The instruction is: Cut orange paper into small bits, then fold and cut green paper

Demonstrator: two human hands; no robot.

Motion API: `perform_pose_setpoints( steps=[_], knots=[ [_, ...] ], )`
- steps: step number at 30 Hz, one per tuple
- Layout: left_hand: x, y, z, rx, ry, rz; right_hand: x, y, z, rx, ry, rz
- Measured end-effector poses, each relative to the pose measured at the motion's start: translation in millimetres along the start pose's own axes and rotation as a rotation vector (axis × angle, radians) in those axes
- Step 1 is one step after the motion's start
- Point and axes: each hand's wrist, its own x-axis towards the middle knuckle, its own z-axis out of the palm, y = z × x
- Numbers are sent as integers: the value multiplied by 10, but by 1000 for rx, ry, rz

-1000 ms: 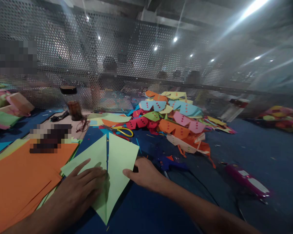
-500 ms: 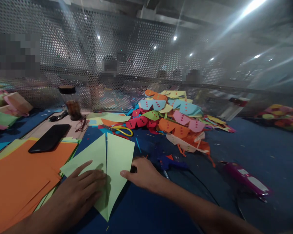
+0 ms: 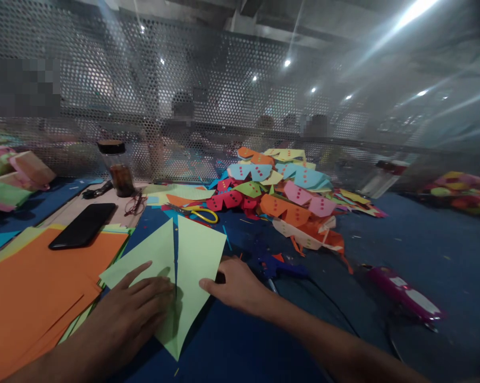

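Note:
A light green sheet of paper lies before me on the blue table, its point toward me. A narrow gap runs down its middle from the far edge, splitting it into two flaps. Spread over the left flap, my left hand presses down with its fingers stretched out. My right hand grips the edge of the right flap, thumb on top and the other fingers partly hidden behind it. Scissors with yellow handles rest just beyond the paper.
Orange sheets are stacked at left under a black phone. Behind stands a lidded jar. Folded paper pieces with dots are heaped at centre right. A blue glue gun and a magenta device lie at right.
The right flap has shifted slightly to the right with my right hand, and the gap in the paper is a little wider. My left hand has barely moved.

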Motion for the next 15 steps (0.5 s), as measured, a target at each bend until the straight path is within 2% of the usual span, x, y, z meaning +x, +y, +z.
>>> perform_pose_setpoints(
  steps=[8, 15],
  knots=[
    [-8, -1, 18, -17, -11, 66, 1, 39, 34, 10, 16, 39],
    [-1, 2, 21, -45, -44, 43, 1, 20, 33, -23, 19, 22]
  ],
)
